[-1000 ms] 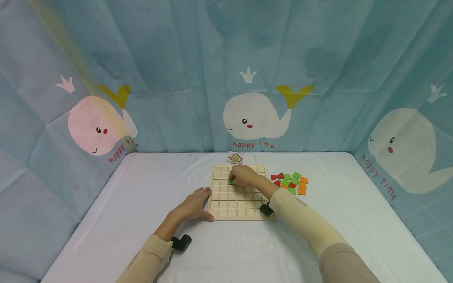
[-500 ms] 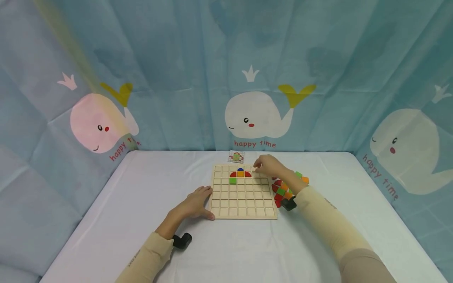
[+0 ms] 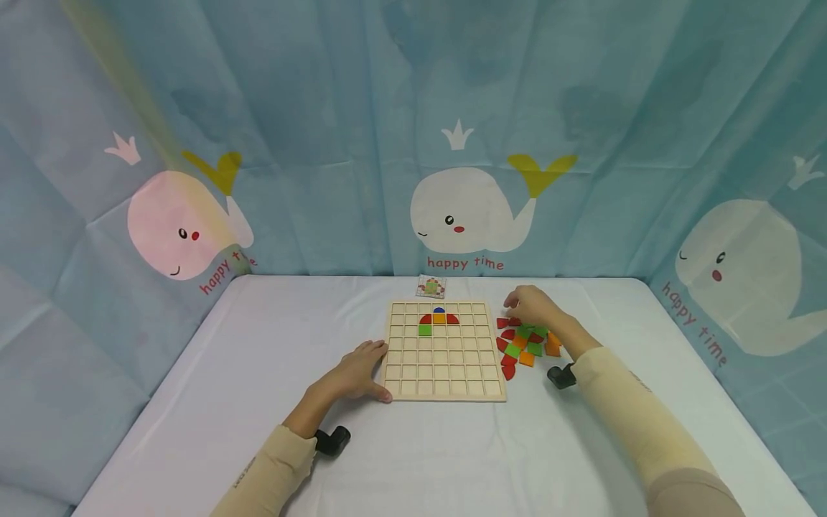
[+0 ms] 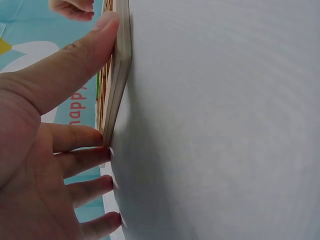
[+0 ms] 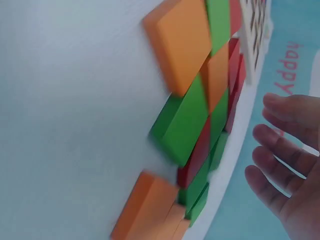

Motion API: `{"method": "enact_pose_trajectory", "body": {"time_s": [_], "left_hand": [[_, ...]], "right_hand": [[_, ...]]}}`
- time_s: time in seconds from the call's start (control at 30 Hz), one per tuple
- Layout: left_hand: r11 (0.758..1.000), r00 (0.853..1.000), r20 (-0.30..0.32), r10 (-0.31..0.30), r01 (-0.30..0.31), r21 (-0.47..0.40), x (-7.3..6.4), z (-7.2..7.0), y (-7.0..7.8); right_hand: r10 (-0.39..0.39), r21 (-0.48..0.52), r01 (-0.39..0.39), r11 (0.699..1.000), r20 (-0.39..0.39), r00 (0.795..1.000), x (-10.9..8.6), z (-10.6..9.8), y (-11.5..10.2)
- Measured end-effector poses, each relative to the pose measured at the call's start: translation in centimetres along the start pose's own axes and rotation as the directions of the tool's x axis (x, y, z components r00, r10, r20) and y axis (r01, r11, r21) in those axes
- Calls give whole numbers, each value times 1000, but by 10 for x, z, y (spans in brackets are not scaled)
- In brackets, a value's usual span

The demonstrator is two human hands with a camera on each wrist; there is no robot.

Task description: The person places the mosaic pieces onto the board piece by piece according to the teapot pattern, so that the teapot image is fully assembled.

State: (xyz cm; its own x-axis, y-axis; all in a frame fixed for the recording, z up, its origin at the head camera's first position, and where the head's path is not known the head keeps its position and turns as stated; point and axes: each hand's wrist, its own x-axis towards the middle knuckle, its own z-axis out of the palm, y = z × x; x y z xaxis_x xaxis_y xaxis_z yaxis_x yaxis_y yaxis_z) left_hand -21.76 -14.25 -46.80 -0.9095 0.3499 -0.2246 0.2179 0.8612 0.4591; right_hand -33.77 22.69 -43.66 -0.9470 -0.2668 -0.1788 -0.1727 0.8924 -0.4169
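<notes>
A wooden grid board (image 3: 449,370) lies on the table. Its upper rows hold a blue half-round tile (image 3: 439,310), an orange square (image 3: 439,318), two red quarter-round tiles (image 3: 452,319) and a green square (image 3: 425,330). My left hand (image 3: 355,371) rests at the board's left side, fingers spread and thumb on its near corner; the left wrist view shows the thumb against the board's edge (image 4: 118,80). Over the back of the loose tile pile hovers my right hand (image 3: 533,306). In the right wrist view its relaxed fingers hold nothing, apart from the green tiles (image 5: 186,120) and orange tiles (image 5: 182,42).
Several red, green and orange tiles (image 3: 526,359) lie loose right of the board, some overlapping. Behind the board is a small pattern card (image 3: 431,286). White cloth (image 3: 310,309) covers the table, and a blue whale-print curtain (image 3: 349,215) encloses it.
My right hand has left the green square in the board and moved right, over the loose tiles. The board's pieces, hidden at first, are now visible. My left hand stays in place.
</notes>
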Motion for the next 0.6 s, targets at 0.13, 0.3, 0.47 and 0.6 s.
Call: {"method": "enact_pose_trajectory", "body": {"time_s": [0.13,0.3,0.47,0.6], "left_hand": [[1000,1000,-8,2,-2,4,0,1,-1],[1000,1000,-14,-5,5,-2,-1,2,0],[1000,1000,-9,-10,10,15,-1,2,1],[1000,1000,-12,-1,1,13,-1,0,0]], "right_hand": [[36,14,-36,999,14,999,-3,-1,10],[62,-5,-62,998,50,997,-8,-2,21],[85,-1,-85,996,100,991,-11,-2,26],[95,0,-95,995,113,989,-12,-3,27]]}}
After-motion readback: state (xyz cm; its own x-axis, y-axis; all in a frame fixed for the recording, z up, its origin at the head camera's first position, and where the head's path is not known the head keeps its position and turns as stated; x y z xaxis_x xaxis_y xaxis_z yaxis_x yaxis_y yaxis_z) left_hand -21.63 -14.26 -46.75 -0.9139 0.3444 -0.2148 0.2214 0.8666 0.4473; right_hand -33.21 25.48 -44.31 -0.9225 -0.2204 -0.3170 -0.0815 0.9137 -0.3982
